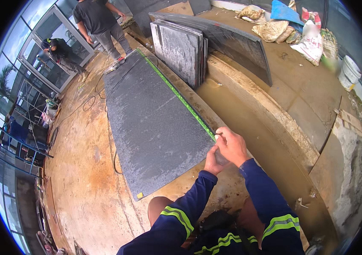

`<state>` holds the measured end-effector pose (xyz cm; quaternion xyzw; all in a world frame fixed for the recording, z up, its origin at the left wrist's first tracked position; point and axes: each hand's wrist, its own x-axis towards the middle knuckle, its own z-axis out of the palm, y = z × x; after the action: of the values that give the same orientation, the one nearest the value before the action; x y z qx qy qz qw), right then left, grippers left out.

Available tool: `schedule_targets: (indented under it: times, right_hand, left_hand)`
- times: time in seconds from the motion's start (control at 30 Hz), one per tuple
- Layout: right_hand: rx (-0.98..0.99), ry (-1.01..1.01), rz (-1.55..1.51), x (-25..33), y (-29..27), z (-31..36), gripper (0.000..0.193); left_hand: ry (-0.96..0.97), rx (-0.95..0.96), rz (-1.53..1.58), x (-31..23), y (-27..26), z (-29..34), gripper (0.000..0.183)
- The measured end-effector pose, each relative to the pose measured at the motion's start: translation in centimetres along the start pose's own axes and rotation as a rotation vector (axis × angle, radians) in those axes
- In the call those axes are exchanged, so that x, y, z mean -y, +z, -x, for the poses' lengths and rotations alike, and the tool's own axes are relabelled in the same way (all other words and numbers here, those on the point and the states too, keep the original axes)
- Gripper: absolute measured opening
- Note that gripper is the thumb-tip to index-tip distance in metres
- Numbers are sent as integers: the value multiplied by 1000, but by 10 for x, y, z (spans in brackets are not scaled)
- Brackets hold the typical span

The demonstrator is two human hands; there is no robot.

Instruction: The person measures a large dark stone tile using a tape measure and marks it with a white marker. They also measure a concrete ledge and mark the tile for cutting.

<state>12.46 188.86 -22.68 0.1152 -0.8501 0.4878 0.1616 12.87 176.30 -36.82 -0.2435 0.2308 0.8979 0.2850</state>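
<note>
- Right hand point(233, 146) pinches the green measuring tape point(189, 108); left hand point(214, 162) sits just beneath, its grip unclear
- Ahead-left of the hands, it lies along the dark slab point(147, 123); best kept taut, flush with the edge
- Far ahead-right of them, white bucket point(349, 73) and sacks point(308, 49), contents hidden

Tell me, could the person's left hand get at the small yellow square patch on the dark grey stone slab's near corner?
Probably yes: the patch lies uncovered, and nothing seems to block the way along the slab from the left hand, now beside the long green measuring tape.
</note>
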Motion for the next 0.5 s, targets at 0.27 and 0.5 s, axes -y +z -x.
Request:
schedule_targets:
  times: [0.27,0.5]
  right_hand:
    - [114,82,48,-4,-11,-1,22]
    - [216,114,128,-8,-9,-1,26]
  left_hand:
    - [-16,-35,-12,-2,12,6,41]
    - [-38,-17,-3,-3,6,3,41]
